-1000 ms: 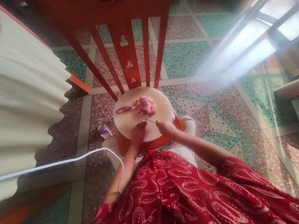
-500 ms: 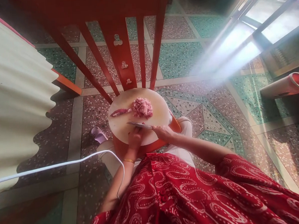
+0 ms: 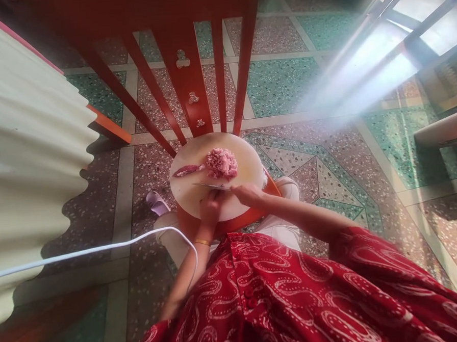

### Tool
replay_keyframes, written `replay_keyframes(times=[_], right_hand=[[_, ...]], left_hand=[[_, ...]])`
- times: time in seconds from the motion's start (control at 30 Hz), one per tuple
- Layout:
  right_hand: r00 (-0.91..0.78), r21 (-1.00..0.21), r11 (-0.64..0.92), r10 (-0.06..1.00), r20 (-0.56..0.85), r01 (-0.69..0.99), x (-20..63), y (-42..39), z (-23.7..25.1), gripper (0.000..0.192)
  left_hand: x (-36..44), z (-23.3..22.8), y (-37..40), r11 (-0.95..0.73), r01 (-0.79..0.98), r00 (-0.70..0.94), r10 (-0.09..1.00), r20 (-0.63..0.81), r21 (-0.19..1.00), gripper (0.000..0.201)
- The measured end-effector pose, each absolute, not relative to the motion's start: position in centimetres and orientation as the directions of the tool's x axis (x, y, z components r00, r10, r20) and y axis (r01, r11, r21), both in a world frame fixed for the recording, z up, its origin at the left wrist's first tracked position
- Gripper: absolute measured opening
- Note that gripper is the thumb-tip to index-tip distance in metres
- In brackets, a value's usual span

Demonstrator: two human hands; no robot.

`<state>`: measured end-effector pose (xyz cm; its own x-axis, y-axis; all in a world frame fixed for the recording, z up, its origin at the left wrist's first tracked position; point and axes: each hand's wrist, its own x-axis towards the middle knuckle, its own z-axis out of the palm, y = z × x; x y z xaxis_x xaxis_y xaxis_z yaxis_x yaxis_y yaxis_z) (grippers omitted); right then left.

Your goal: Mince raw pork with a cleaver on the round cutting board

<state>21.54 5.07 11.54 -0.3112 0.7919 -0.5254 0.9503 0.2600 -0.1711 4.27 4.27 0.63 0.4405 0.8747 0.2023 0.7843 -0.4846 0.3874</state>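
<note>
My right hand (image 3: 248, 195) is closed round the handle of a knife (image 3: 212, 186), its thin blade pointing left across the front of a round pale cutting board (image 3: 182, 196). Just below the blade, my left hand (image 3: 210, 208) rests on the board with its fingers drawn together. What lies under those fingertips is mostly hidden by the hand and blade. Beyond the knife sits a heap of chopped pink meat (image 3: 221, 163). A longer strip of raw meat (image 3: 189, 170) lies left of the heap, close against it.
The board lies on the seat of a red-brown wooden chair (image 3: 178, 92) with a slatted back. A white cable (image 3: 140, 238) runs in from the left to my left forearm. A cream curtain (image 3: 29, 166) hangs at left, and a lilac slipper (image 3: 157, 203) is on the floor.
The knife and my right hand have slid slightly left over the board, and the blade now looks thinner. My left hand stays about where it was. The whole view has shifted a little.
</note>
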Motion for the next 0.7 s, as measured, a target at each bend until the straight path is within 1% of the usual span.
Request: replay_keyframes(times=[0.07,0.13,0.27,0.37,0.47,0.6,0.7], right_hand=[[-0.275,-0.125,0.247,0.799,-0.534,0.961,23.3,4.3,11.7,0.031],[-0.258,-0.107,0.238,0.812,-0.523,0.965,24.1,3.7,12.0,0.03],[-0.284,-0.137,0.249,0.815,-0.506,0.959,23.7,2.6,12.9,0.031],[-0.275,-0.143,0.235,0.803,-0.528,0.961,23.2,2.5,13.2,0.031],[-0.286,-0.153,0.242,0.787,-0.547,0.958,21.9,3.8,12.8,0.031],[-0.349,-0.214,0.277,0.778,-0.522,0.937,19.6,6.0,11.8,0.032],[-0.348,-0.222,0.27,0.777,-0.524,0.937,20.3,5.6,11.6,0.031]], left_hand=[[4.3,0.6,4.1,-0.489,0.781,0.437,0.873,0.219,0.39,0.033],[4.3,0.7,4.0,-0.484,0.791,0.429,0.875,0.225,0.373,0.033],[4.5,1.1,4.0,-0.466,0.836,0.433,0.885,0.171,0.289,0.03],[4.5,1.4,3.9,-0.449,0.858,0.434,0.893,0.114,0.249,0.029],[4.6,1.4,4.1,-0.459,0.849,0.446,0.888,0.111,0.262,0.03],[4.7,1.0,4.3,-0.465,0.837,0.442,0.885,0.146,0.29,0.031],[4.7,0.5,4.4,-0.47,0.824,0.442,0.883,0.16,0.316,0.031]])
